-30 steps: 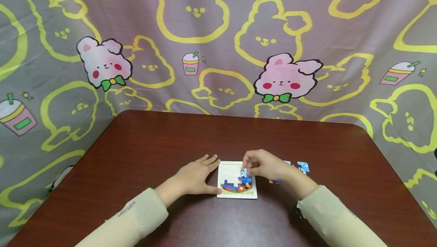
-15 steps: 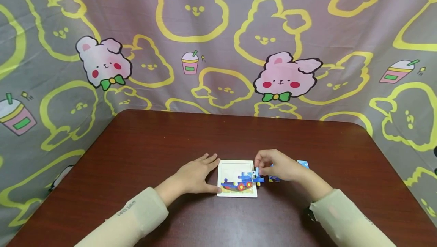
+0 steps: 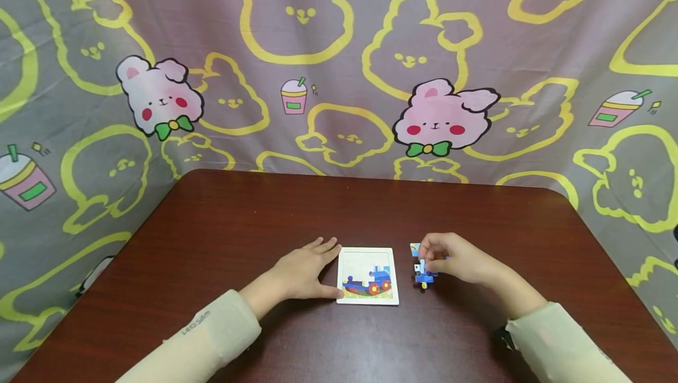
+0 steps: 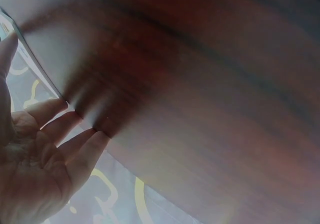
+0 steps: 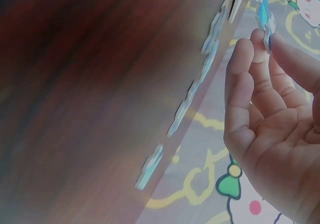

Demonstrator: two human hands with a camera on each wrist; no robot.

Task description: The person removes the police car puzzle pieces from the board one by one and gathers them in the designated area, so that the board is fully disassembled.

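A white-framed jigsaw puzzle tray (image 3: 368,301) lies on the table, with a blue and red train picture (image 3: 377,280) filling its lower part. My left hand (image 3: 301,271) rests at the tray's left edge, fingers spread, thumb by the lower corner. To the right of the tray, my right hand (image 3: 458,258) pinches a blue puzzle piece (image 3: 422,271) between thumb and fingertips. In the right wrist view that puzzle piece (image 5: 263,20) is held up off the table. Other loose puzzle pieces (image 5: 187,104) lie flat beneath; in the head view the right hand mostly hides them.
The brown wooden table (image 3: 265,212) reaches back to a patterned cloth curtain (image 3: 339,77) that hangs behind and along both sides. One light blue loose piece (image 3: 415,249) shows just behind the right fingers.
My right hand has drawn away from the tray to the right, carrying the blue puzzle piece over towards the loose pieces. The left hand has stayed at the tray's edge.
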